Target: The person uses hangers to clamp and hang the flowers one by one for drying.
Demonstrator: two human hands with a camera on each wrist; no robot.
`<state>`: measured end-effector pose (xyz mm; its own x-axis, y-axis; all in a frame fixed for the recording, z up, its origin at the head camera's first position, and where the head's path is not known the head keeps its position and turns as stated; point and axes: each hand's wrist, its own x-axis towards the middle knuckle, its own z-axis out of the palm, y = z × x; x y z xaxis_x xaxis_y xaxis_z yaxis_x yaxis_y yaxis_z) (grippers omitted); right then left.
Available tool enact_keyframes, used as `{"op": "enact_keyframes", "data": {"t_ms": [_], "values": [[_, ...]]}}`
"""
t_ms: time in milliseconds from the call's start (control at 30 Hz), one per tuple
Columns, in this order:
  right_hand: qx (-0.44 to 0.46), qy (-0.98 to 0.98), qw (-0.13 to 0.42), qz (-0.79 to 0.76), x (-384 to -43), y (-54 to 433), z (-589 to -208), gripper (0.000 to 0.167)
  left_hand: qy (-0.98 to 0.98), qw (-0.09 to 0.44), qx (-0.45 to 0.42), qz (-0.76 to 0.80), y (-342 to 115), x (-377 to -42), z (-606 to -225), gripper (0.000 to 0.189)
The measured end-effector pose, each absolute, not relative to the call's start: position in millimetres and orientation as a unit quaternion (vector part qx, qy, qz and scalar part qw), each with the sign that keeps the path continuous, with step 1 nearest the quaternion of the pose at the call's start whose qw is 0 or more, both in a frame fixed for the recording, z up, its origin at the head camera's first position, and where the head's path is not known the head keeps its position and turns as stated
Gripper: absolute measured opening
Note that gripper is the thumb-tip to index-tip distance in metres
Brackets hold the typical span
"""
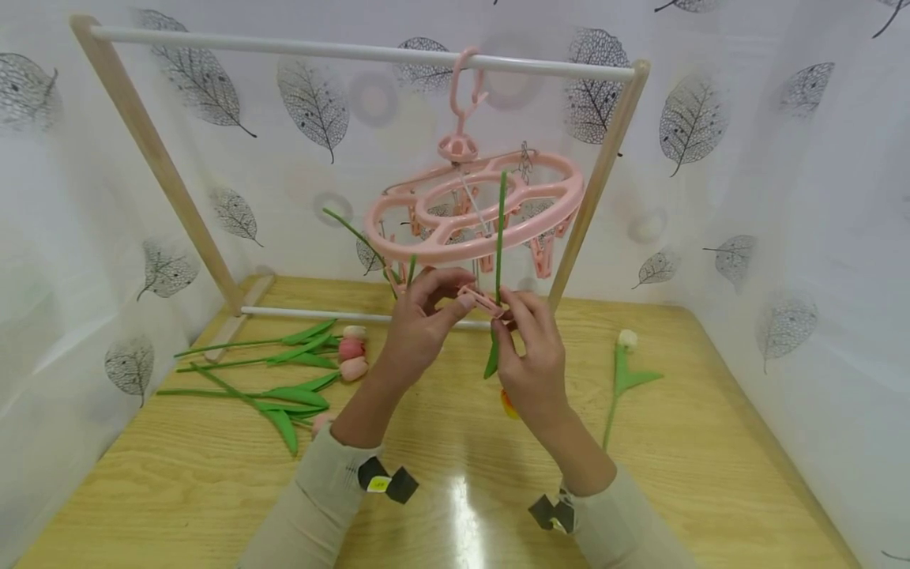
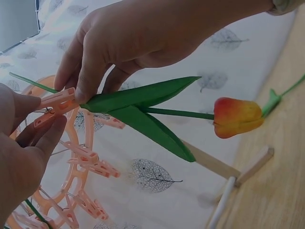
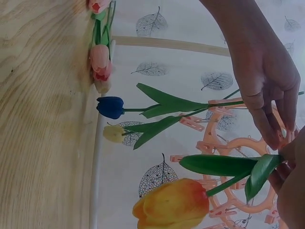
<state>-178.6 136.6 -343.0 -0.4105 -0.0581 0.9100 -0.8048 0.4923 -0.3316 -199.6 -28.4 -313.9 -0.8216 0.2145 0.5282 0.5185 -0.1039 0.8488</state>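
My left hand point(image 1: 418, 325) pinches a pink clothes peg point(image 2: 57, 106) that hangs from a pink round drying hanger point(image 1: 483, 246). The thumb and fingers of my right hand point(image 1: 532, 356) pinch the green stem of an orange-yellow tulip point(image 2: 238, 118) beside the peg. The flower points down and the bare stem end rises past the hanger ring. In the left wrist view the stem lies at the peg's tip; whether the peg bites it I cannot tell. Pegged to the hanger, a blue tulip point(image 3: 110, 108) and a pale yellow tulip point(image 3: 114, 134) hang heads down.
The hanger's hook loops over the white rod point(image 1: 284, 47) of a wooden-legged rack point(image 1: 159, 166). Several pink and cream tulips point(image 1: 351, 348) lie on the wooden table point(image 1: 213, 490) at left. One white tulip point(image 1: 627, 341) lies at right. Leaf-printed curtain point(image 1: 753, 197) surrounds the table.
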Motion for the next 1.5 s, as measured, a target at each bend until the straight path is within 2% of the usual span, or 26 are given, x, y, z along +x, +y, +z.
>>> {"op": "enact_keyframes", "data": {"t_ms": [367,933,1233,1333,1500], "values": [[0.289,-0.744,0.437,0.415,-178.8,138.4,-347.3,0.039,-0.655,0.088,-0.232,-0.714,-24.2,-197.2,-314.6,0.027],[0.272,-0.752,0.431,0.418,-177.6,138.5,-347.1,0.036,-0.641,0.09,-0.246,-0.721,-21.6,-198.9,-317.4,0.029],[0.273,-0.755,0.427,0.416,-179.1,139.7,-349.6,0.04,-0.606,0.085,-0.268,-0.744,-19.4,-198.5,-317.9,0.033],[0.27,-0.758,0.426,0.414,-179.1,140.4,-349.9,0.041,-0.612,0.105,-0.279,-0.733,-19.1,-198.3,-317.8,0.032],[0.271,-0.76,0.428,0.408,-179.2,141.2,-349.9,0.041,-0.685,0.19,-0.284,-0.643,-21.3,-196.8,-314.8,0.031]]}}
